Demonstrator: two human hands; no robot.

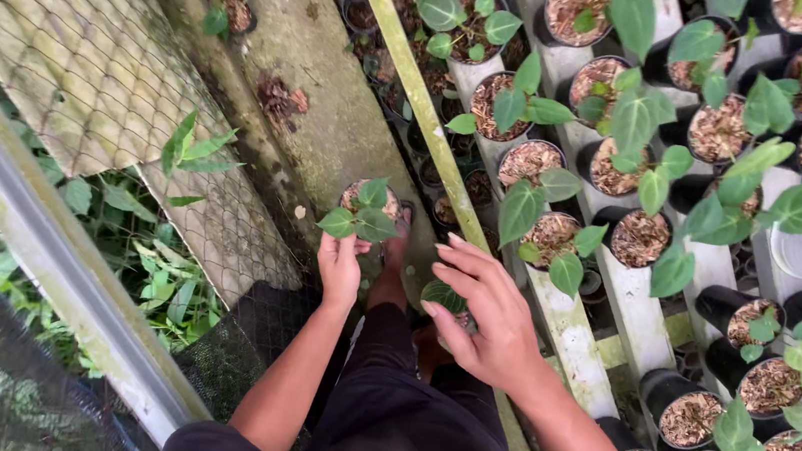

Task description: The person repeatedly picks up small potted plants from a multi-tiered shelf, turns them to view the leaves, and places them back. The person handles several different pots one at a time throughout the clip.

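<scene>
Left hand [340,267] has its grip wrapped around a small potted seedling [368,210], held up over the mossy concrete path [325,96]. Right hand [487,311] is released, fingers spread, hovering by another small pot [441,296] beside the white rack [606,279] crowded with black pots of leafy seedlings.

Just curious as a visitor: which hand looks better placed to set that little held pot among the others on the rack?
Probably the left hand: it already grips the small potted plant. The right hand is empty, fingers spread, though nearer the rack of pots.
</scene>
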